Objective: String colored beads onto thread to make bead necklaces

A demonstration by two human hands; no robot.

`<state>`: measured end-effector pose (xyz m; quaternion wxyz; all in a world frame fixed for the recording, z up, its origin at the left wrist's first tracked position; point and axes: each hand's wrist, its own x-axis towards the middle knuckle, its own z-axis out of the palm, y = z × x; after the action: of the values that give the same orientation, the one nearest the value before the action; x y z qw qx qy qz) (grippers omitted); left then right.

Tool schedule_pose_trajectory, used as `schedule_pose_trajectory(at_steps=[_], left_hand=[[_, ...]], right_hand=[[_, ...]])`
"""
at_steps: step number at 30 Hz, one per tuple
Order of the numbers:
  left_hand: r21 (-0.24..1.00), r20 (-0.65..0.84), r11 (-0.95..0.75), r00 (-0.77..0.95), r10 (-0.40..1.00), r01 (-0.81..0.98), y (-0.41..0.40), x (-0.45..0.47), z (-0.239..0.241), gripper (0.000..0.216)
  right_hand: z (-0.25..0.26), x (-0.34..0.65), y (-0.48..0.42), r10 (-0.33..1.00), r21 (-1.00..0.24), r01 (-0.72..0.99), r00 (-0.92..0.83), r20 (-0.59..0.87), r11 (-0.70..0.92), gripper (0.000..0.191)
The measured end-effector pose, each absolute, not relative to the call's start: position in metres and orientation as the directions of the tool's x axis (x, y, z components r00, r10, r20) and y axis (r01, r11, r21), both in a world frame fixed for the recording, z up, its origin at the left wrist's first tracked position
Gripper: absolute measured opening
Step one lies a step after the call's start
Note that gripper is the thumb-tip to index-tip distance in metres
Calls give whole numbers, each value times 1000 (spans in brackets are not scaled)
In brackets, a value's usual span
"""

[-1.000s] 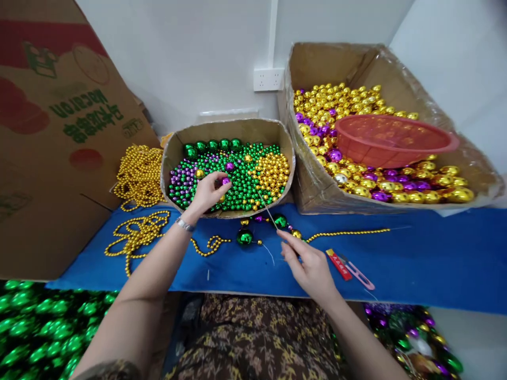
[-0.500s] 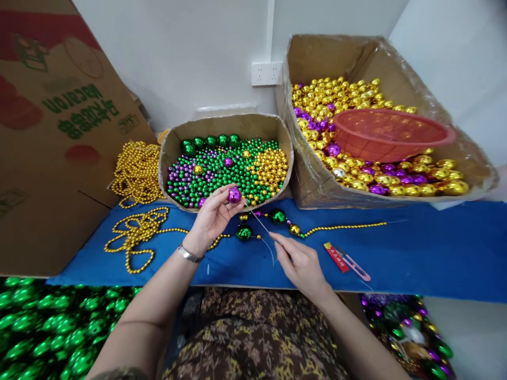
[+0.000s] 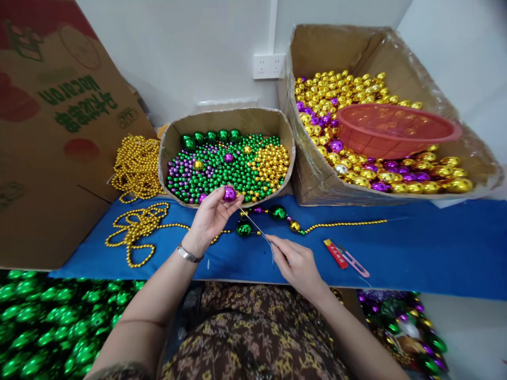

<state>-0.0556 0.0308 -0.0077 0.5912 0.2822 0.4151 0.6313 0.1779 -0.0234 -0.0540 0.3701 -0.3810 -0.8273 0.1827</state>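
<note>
You are pinching a purple bead [image 3: 229,193] in your left grip [image 3: 209,217] by the small box's [image 3: 245,119] near rim, your right grip [image 3: 295,261] grasping the needle [image 3: 253,222] low, presumably leaving its tip free.

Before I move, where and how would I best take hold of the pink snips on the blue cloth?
Probably pinch the snips by the rounded pink handle end, from the near right: they lie flat, that end on the near side, the darker blade end on the far side beside the red packet. The right hand is nearer, but holds a thin rod.
</note>
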Motion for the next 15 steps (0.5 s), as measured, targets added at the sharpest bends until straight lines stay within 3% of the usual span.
schedule_pose_trajectory(at_steps=[5,15], left_hand=[[787,-164,39,-147,976,-616,27,-49,-7,11],[813,-129,25,-138,982,-582,25,-46,-8,11]], right_hand=[[-56,176,-24,755,-561,506,-443,483,655,30],[-55,176,-24,745,-527,527,-448,494,666,31]])
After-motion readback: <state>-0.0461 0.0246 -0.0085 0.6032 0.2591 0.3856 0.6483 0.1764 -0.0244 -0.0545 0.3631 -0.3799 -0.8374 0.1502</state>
